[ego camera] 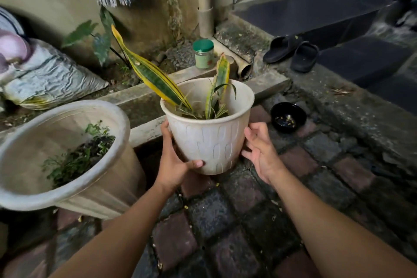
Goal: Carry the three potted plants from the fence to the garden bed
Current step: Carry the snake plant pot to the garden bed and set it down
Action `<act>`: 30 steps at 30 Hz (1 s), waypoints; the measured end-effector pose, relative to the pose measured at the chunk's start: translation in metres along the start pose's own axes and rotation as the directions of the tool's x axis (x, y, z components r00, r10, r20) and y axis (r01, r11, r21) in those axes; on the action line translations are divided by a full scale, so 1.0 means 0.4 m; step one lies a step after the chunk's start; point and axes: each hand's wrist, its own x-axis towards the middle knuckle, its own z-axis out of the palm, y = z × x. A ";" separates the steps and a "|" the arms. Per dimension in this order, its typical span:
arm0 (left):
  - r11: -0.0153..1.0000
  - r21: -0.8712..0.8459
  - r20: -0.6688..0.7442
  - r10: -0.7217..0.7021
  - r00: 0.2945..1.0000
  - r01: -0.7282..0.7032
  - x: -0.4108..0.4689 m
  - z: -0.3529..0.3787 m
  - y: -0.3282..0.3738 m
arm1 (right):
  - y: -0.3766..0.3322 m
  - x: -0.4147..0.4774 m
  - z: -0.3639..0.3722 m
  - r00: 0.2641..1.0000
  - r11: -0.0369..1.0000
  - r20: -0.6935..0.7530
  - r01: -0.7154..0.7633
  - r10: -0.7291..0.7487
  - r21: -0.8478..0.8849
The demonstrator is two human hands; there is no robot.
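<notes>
A white ribbed pot (209,142) holding a yellow-edged snake plant (153,74) sits low over the brick paving, just in front of the concrete curb of the garden bed (144,99). My left hand (173,162) grips its lower left side, thumb across the front. On the pot's right side my right hand (259,149) has its fingers spread, only the fingertips at the wall. To the left stands a larger pale pot (119,119) with a small leafy green plant (76,158) inside.
A green-lidded jar (203,54) stands on the curb beside a pipe end (244,70). A black bowl (287,117) lies on the paving to the right, black sandals (293,52) beyond it. A crumpled sack (52,79) lies in the bed at left.
</notes>
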 end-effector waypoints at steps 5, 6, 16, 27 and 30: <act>0.993 0.097 0.024 -0.063 0.998 0.060 0.015 0.005 -0.026 | 0.007 -0.015 0.057 0.994 0.997 -0.073 -0.080 0.079 -0.014; 0.990 0.116 0.010 -0.076 0.997 0.074 0.017 0.007 -0.033 | 0.008 -0.017 0.067 0.993 0.996 -0.073 -0.090 0.089 -0.019; 0.881 -0.448 -0.143 -0.241 0.960 0.154 0.003 -0.014 0.047 | 0.020 -0.017 0.142 0.963 0.997 -0.261 0.050 -0.062 -0.054; 0.976 -0.210 -0.273 -0.003 0.962 -0.057 0.004 0.045 0.089 | 0.003 0.010 0.104 0.976 0.990 -0.185 0.091 -0.111 -0.111; 0.978 -0.206 -0.299 -0.022 0.954 -0.042 -0.013 0.066 0.092 | -0.012 0.039 0.086 0.985 0.995 -0.165 0.035 -0.050 -0.092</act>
